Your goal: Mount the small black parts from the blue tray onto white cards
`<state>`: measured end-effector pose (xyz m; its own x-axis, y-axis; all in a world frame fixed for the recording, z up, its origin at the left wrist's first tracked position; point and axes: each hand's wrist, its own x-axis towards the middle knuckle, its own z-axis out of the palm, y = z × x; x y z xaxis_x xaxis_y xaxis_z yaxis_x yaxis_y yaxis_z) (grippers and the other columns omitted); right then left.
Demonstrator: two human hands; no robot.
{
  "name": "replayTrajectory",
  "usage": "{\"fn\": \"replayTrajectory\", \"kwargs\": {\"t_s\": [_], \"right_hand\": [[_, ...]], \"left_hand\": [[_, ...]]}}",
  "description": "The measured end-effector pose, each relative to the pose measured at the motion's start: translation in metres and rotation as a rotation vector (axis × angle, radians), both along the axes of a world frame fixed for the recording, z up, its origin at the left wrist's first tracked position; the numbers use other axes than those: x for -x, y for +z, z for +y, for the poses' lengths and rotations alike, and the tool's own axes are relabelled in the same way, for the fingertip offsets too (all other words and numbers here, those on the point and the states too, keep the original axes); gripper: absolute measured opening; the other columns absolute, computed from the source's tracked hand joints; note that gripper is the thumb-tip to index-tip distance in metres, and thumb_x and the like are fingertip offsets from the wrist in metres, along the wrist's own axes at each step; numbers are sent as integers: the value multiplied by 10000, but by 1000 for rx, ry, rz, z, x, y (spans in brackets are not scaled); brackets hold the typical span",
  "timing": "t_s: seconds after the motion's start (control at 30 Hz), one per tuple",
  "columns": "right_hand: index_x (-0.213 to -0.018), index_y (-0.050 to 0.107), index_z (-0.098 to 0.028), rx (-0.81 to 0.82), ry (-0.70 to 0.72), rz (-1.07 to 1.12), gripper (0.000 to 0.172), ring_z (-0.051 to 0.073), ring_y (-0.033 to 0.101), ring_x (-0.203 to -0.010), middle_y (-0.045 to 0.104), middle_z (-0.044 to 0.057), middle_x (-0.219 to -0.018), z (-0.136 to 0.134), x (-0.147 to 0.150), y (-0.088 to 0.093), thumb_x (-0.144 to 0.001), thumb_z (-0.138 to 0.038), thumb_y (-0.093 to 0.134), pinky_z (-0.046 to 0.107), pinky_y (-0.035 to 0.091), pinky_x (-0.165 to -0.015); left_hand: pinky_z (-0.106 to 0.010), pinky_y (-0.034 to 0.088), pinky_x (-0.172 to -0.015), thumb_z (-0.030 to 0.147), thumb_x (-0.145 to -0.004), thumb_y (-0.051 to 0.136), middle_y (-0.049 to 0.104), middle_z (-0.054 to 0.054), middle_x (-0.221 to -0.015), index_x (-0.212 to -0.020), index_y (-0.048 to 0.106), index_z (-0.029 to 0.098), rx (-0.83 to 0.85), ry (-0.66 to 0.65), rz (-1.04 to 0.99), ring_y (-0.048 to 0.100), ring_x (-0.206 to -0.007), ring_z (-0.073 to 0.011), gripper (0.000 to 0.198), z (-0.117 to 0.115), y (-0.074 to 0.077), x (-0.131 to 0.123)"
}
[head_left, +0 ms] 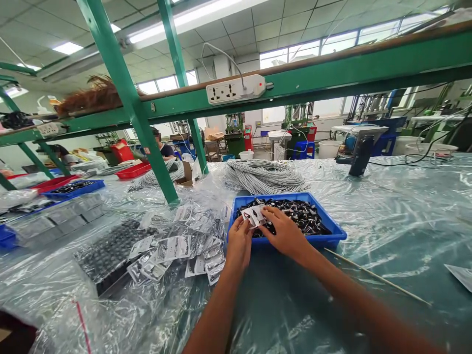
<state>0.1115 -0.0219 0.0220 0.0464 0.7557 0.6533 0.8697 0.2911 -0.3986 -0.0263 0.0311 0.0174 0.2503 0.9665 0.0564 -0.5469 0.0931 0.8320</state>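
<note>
Both my hands meet over the near left corner of a blue tray (334,235) filled with small black parts (298,216). My left hand (239,243) and my right hand (283,231) pinch a small clear plastic bag (253,215) between their fingertips, just above the parts. To the left of the tray lies a loose heap of the same small clear bags (177,248) on the plastic-covered table.
A black tray of parts (110,250) sits left of the bag heap. Coils of grey cable (263,177) lie behind the blue tray. A green frame post (147,142) rises at left; a power strip (236,89) hangs overhead. A thin stick (376,276) lies at right. Other people sit far left.
</note>
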Motion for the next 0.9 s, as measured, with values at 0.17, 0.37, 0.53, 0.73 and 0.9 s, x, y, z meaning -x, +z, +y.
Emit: {"fn": "replayTrajectory", "kwargs": {"t_s": [0.17,0.37,0.53,0.73,0.9], "right_hand": [[-1295,595,-216,-38,23,-72,364,305,527,-1278,564,137,-1379,-5,16,-6,-948,-259,494,508,498,-1012],[-1220,580,-147,-1,74,68,324,294,616,-1168,640,173,-1246,-9,28,1,-924,-265,521,462,531,-966],[-1009,584,-190,123,154,351,171,241,708,-974,721,94,-997,-5,24,5,-879,-293,626,322,592,-731],[-973,626,-185,219,151,198,118,226,734,-783,744,60,-810,2,2,8,-917,-200,523,325,562,-714],[-1147,631,-147,134,-104,59,276,308,691,-1007,720,158,-1071,5,-16,9,-917,-219,497,438,566,-821]], "left_hand": [[-327,471,-900,360,-700,774,682,-37,-930,-882,645,196,-18,-25,-9,632,-983,-205,277,-8,2,-1],[-328,459,-879,361,-589,854,708,-51,-947,-915,666,161,-66,16,46,646,-951,-219,426,-3,-4,4],[-275,463,-768,342,-605,842,684,-18,-811,-879,658,156,-186,-62,107,624,-776,-157,378,0,-2,9],[-303,474,-767,372,-608,810,700,-30,-817,-856,653,172,-169,113,298,638,-776,-185,355,5,-11,6],[-332,486,-832,295,-622,764,705,-34,-843,-845,637,177,-40,161,157,650,-842,-198,282,12,-5,9]]}}
